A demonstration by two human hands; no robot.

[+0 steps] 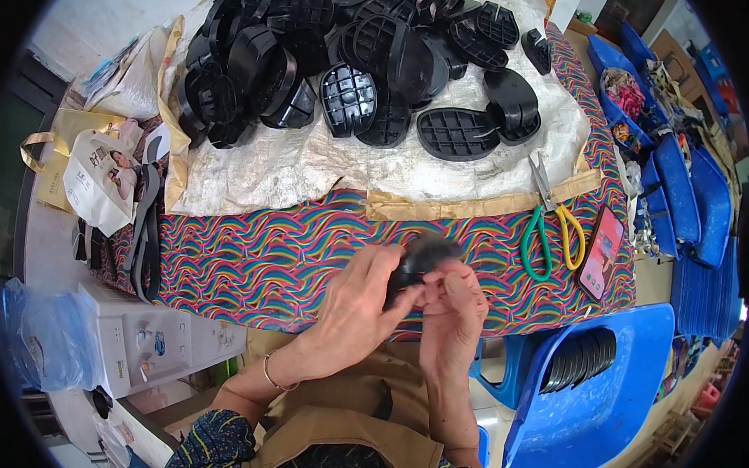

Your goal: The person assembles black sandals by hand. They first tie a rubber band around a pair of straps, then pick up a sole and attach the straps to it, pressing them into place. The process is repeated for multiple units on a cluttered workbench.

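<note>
black sole piece (423, 256): blurred, held over the table's near edge | left hand (357, 308): fingers curled around it | right hand (453, 311): thumb and fingers pinching it | pile (347, 60): ribbed glossy plastic pieces on crinkled sheet (311, 162) | scissors (552, 228) right

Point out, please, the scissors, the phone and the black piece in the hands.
scissors (546, 228): head view, crossing of its handles
phone (601, 252): head view, screen middle
black piece (423, 256): head view, blurred top

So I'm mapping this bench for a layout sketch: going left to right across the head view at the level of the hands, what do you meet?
White machine with blue plastic bag → left hand → black plastic part, held by both hands → right hand → green and yellow scissors → phone → stacked blue trays.
</note>
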